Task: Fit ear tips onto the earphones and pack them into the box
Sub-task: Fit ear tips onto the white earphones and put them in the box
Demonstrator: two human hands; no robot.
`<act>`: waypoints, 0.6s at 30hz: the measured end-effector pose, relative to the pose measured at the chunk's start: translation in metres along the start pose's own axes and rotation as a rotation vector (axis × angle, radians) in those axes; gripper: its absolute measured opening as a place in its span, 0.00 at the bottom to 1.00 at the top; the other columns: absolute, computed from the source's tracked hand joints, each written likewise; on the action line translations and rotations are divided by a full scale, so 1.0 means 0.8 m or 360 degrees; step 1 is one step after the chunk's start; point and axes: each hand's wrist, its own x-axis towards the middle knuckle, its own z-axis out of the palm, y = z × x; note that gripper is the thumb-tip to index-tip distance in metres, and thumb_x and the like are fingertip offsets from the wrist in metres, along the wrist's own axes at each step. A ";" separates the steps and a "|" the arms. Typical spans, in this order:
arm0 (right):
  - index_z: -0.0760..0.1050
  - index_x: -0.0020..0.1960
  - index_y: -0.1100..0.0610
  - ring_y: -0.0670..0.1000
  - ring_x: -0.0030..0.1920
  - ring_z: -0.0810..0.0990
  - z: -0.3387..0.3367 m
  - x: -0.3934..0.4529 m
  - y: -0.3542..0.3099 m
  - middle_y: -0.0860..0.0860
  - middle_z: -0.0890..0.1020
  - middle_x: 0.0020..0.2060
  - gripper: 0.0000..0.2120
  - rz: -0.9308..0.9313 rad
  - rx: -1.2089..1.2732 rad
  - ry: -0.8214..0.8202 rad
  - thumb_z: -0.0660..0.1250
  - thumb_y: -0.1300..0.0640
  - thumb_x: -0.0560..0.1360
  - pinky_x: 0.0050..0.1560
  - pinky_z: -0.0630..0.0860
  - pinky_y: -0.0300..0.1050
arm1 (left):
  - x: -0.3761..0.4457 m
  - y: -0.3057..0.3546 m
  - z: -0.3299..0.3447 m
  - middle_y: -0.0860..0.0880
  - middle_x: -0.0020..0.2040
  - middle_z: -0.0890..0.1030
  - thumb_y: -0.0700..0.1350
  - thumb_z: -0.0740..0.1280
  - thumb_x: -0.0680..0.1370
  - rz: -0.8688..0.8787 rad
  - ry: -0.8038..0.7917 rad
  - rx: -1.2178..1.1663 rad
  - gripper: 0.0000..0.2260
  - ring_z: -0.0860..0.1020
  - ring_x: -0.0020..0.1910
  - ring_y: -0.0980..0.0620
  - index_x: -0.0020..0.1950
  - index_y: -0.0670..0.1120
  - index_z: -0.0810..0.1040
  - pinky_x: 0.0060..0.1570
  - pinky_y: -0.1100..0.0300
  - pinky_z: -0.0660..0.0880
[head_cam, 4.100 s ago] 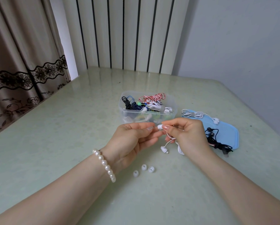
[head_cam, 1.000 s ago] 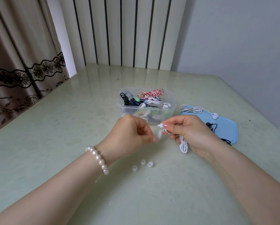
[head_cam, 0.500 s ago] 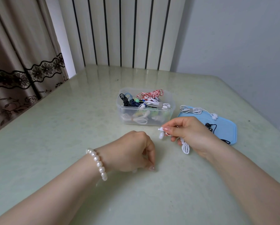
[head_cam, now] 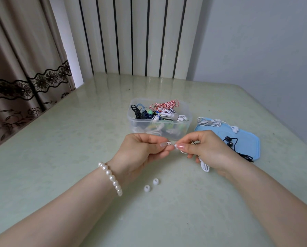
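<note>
My left hand (head_cam: 142, 152) pinches a small white ear tip (head_cam: 169, 143) between thumb and forefinger. My right hand (head_cam: 205, 148) pinches the white earphones by one earbud, right against the tip; their coiled cable (head_cam: 204, 165) hangs below my palm. The earbud itself is mostly hidden by my fingertips. Two loose white ear tips (head_cam: 151, 185) lie on the table below my left hand. The clear plastic box (head_cam: 159, 126) behind my hands holds several coiled earphones in mixed colours.
A blue lid (head_cam: 248, 141) lies right of the box with a white earphone set (head_cam: 215, 123) and a black earphone set (head_cam: 234, 145) on it. The pale green table (head_cam: 60, 148) runs to a curtain at left and a wall at right.
My left hand went down to the loose ear tips, picked one up and rose back to meet my right hand. Two tips lie on the table where there were three.
</note>
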 end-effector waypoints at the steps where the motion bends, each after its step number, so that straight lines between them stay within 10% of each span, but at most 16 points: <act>1: 0.80 0.40 0.54 0.46 0.31 0.73 0.000 0.001 0.000 0.50 0.77 0.33 0.04 -0.0015 0.0024 0.0034 0.69 0.60 0.72 0.29 0.67 0.35 | 0.000 0.001 0.000 0.41 0.35 0.83 0.26 0.63 0.72 -0.0004 0.0015 -0.0041 0.05 0.83 0.35 0.50 0.43 0.33 0.77 0.40 0.61 0.80; 18: 0.80 0.38 0.53 0.36 0.27 0.71 0.004 0.000 -0.006 0.44 0.75 0.31 0.07 -0.0399 0.0086 0.0095 0.70 0.64 0.70 0.30 0.65 0.27 | -0.001 -0.002 0.001 0.39 0.37 0.83 0.28 0.66 0.70 0.0028 0.0105 -0.0054 0.05 0.83 0.35 0.49 0.44 0.30 0.78 0.40 0.62 0.80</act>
